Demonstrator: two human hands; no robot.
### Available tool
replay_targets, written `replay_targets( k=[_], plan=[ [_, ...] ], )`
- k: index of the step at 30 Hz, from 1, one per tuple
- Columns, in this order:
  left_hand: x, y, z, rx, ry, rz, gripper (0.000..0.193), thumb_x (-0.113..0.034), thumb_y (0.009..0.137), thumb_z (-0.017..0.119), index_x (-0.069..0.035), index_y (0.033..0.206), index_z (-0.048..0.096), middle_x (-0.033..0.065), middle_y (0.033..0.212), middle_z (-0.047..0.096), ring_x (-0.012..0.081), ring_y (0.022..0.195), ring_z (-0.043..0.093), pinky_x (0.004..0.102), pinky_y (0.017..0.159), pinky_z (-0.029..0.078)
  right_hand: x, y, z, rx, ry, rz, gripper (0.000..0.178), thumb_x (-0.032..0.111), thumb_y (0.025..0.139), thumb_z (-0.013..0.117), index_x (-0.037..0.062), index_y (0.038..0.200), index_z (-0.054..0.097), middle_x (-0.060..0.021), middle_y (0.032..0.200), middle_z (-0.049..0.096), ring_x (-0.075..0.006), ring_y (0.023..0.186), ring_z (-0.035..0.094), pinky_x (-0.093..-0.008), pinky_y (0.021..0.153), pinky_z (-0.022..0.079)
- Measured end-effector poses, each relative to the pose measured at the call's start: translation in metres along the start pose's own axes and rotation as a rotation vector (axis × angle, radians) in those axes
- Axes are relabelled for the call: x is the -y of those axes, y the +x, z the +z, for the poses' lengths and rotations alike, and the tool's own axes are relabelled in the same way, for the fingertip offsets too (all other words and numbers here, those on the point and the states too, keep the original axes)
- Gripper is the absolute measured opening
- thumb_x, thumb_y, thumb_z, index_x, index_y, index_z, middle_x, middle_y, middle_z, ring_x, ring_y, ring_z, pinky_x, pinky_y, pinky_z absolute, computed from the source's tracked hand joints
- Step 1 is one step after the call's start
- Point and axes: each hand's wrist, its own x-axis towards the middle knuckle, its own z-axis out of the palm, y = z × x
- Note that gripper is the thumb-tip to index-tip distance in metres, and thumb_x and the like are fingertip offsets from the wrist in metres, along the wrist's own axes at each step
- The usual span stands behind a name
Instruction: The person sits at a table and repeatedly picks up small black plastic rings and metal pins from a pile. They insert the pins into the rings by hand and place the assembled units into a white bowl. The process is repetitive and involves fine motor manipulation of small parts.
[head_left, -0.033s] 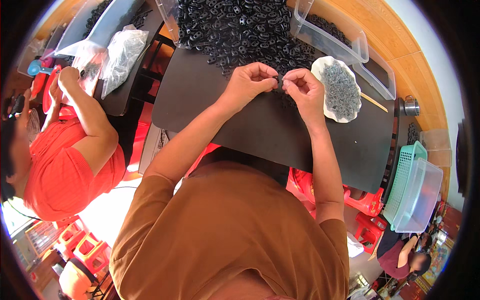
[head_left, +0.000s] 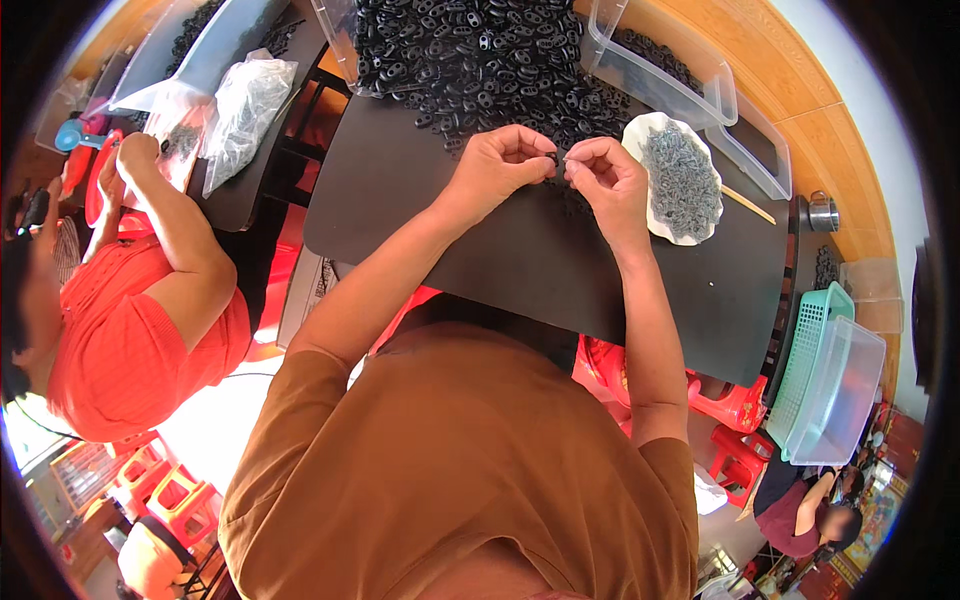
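Note:
Over the dark table [head_left: 440, 240], my left hand [head_left: 500, 165] pinches a small black plastic piece [head_left: 553, 157] between thumb and fingertips. My right hand [head_left: 612, 180] is right beside it, thumb and forefinger closed at the piece's edge; whatever they hold is too small to make out. Just beyond both hands spreads a large heap of black oval pieces with two holes [head_left: 470, 60]. To the right of my right hand lies a pale, wavy-edged dish [head_left: 636, 135] filled with tiny grey parts [head_left: 682, 180].
Clear plastic bins [head_left: 715, 90] flank the heap. A thin wooden stick [head_left: 748, 205] lies by the dish. Green basket [head_left: 805, 345] and metal cup [head_left: 822, 212] are at the right. A co-worker in red [head_left: 150, 330] works at another table on the left, near a plastic bag [head_left: 245, 115].

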Motion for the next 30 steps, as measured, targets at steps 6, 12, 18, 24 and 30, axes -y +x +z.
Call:
replay_targets(
  k=[6, 12, 18, 24, 30],
  plan=[
    [-0.0021, -0.0010, 0.0009, -0.007, 0.054, 0.009, 0.016, -0.002, 0.087, 0.070, -0.001, 0.102, 0.065, 0.0046, 0.094, 0.070, 0.0120, 0.085, 0.068, 0.0243, 0.075, 0.055, -0.0028, -0.0001, -0.0010, 0.021, -0.045, -0.009, 0.009, -0.005, 0.087, 0.065, 0.0027, 0.091, 0.063, 0.0011, 0.086, 0.063, -0.0042, 0.077, 0.059, -0.0188, 0.068, 0.049],
    [-0.0032, -0.0018, 0.0014, -0.020, 0.088, 0.009, 0.016, -0.002, 0.086, 0.071, -0.001, 0.101, 0.066, 0.0049, 0.094, 0.070, 0.0123, 0.085, 0.068, 0.0245, 0.075, 0.055, -0.0025, 0.0000, -0.0012, 0.024, -0.116, -0.050, 0.008, -0.004, 0.087, 0.066, 0.0026, 0.090, 0.063, 0.0019, 0.084, 0.063, -0.0031, 0.076, 0.058, -0.0185, 0.066, 0.048],
    [-0.0019, -0.0015, 0.0008, -0.012, 0.100, 0.010, 0.016, -0.002, 0.086, 0.071, -0.001, 0.101, 0.066, 0.0053, 0.092, 0.070, 0.0120, 0.084, 0.068, 0.0244, 0.074, 0.055, 0.0013, -0.0002, -0.0010, 0.017, -0.220, -0.077, 0.007, -0.004, 0.086, 0.066, 0.0025, 0.088, 0.063, 0.0010, 0.083, 0.064, -0.0039, 0.075, 0.059, -0.0194, 0.065, 0.049],
    [-0.0014, -0.0010, 0.0008, -0.014, 0.090, 0.022, 0.015, -0.002, 0.086, 0.071, -0.001, 0.100, 0.066, 0.0055, 0.091, 0.070, 0.0112, 0.082, 0.067, 0.0240, 0.073, 0.054, 0.0005, 0.0005, -0.0042, -0.006, -0.254, -0.088, 0.007, -0.004, 0.086, 0.066, 0.0025, 0.088, 0.063, 0.0003, 0.081, 0.064, -0.0056, 0.075, 0.060, -0.0208, 0.065, 0.049],
    [-0.0025, -0.0021, 0.0011, -0.011, 0.125, 0.020, 0.015, -0.003, 0.086, 0.071, 0.000, 0.100, 0.066, 0.0059, 0.091, 0.071, 0.0105, 0.082, 0.067, 0.0236, 0.073, 0.054, 0.0057, 0.0000, -0.0021, 0.014, -0.322, -0.102, 0.008, -0.004, 0.085, 0.066, 0.0023, 0.088, 0.063, -0.0008, 0.081, 0.064, -0.0071, 0.075, 0.061, -0.0218, 0.065, 0.050]
  ],
)
